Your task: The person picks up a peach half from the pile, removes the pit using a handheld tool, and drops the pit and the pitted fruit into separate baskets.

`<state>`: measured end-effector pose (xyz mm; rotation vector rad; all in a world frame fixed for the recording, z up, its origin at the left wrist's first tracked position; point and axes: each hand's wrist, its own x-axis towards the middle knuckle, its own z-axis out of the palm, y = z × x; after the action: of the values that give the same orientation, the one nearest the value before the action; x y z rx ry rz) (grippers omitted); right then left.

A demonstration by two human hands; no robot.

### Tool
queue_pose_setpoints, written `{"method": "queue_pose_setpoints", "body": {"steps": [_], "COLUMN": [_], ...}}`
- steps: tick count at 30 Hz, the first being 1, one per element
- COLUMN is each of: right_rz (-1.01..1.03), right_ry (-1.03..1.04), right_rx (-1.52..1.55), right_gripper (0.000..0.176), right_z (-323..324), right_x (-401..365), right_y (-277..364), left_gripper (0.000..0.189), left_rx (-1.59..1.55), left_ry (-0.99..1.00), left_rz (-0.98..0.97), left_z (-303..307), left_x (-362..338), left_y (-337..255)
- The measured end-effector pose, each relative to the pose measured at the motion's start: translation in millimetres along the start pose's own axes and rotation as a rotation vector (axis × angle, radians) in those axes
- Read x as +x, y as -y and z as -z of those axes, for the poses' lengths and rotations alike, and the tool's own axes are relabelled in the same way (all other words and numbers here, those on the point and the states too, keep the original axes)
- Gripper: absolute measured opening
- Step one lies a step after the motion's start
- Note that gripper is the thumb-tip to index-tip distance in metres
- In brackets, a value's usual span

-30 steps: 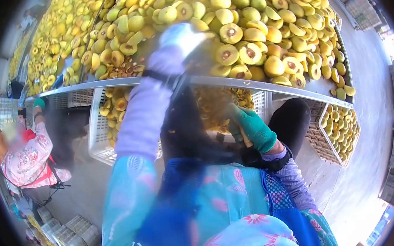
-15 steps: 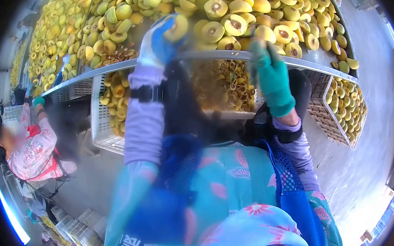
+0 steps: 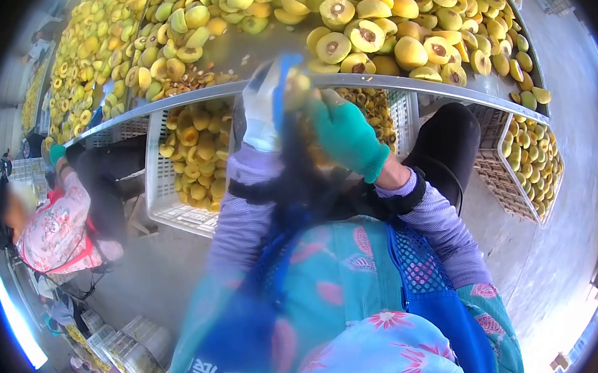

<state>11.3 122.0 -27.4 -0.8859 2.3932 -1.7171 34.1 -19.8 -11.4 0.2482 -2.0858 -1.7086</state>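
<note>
My left hand (image 3: 265, 105), in a white and blue glove, is closed on a yellow fruit half (image 3: 297, 86) at the table's front edge. My right hand (image 3: 347, 131), in a green glove, is beside it with the fingers curled against the fruit; what it may hold is hidden by blur. Halved yellow-green fruits (image 3: 367, 36) with brown centres lie piled on the metal table (image 3: 254, 44). Below my hands a crate of fruit pieces (image 3: 370, 109) is partly covered by them.
A white crate (image 3: 176, 209) of fruit halves stands under the table to the left, and another crate (image 3: 512, 164) to the right. A co-worker (image 3: 52, 224) sits at the far left. Stacked crates (image 3: 133, 343) stand at the lower left.
My left hand has come back from the pile toward the table's edge with the fruit half. My right hand has moved left, and the two hands now meet.
</note>
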Motion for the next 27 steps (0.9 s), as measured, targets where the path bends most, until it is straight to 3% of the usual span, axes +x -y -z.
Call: {"method": "queue_pose_setpoints", "body": {"steps": [2, 4, 10, 13, 16, 19, 22, 24, 25, 27], "right_rz": [0.032, -0.006, 0.025, -0.003, 0.041, -0.02, -0.286, -0.294, -0.199, -0.144], "right_ry": [0.009, 0.042, -0.027, -0.049, -0.132, -0.162, -0.032, -0.012, -0.054, -0.099], "right_rx": [-0.083, -0.045, 0.033, 0.132, 0.129, 0.196, 0.348, 0.379, 0.352, 0.39], "right_gripper": [0.025, 0.026, 0.029, 0.031, 0.032, 0.034, 0.036, 0.038, 0.039, 0.041], "right_z": [-3.6, -1.3, -13.2, -9.0, -9.4, -20.2, -16.2, -18.2, -24.0, -24.3], "right_x": [0.1, -0.9, -13.4, -15.2, -17.8, -20.6, -21.4, -21.7, -23.1, -25.3], "right_y": [-6.2, -1.4, 0.6, 7.3, 8.6, 2.3, 9.8, 10.8, 4.8, 6.3], "left_gripper": [0.023, 0.023, 0.026, 0.024, 0.024, 0.019, 0.025, 0.027, 0.028, 0.027], "left_rx": [-0.297, -0.273, 0.067, 0.052, 0.431, 0.2, 0.529, 0.599, 0.634, 0.577], "left_ry": [-0.046, -0.101, -0.036, -0.08, -0.024, 0.005, 0.057, 0.057, 0.058, 0.075], "left_rz": [0.258, 0.326, -0.018, 0.079, -0.179, 0.361, 0.039, -0.129, -0.215, -0.03], "left_z": [-8.0, -11.4, -14.9, -23.4, -20.5, -21.8, -19.9, -18.5, -18.3, -18.4], "left_x": [-3.4, -3.9, -7.2, -2.6, 2.0, 8.5, 7.7, 6.1, 5.6, 4.9], "left_y": [-1.8, -6.0, -0.9, -4.2, -6.3, -18.3, -18.1, -11.9, -10.3, -12.5]}}
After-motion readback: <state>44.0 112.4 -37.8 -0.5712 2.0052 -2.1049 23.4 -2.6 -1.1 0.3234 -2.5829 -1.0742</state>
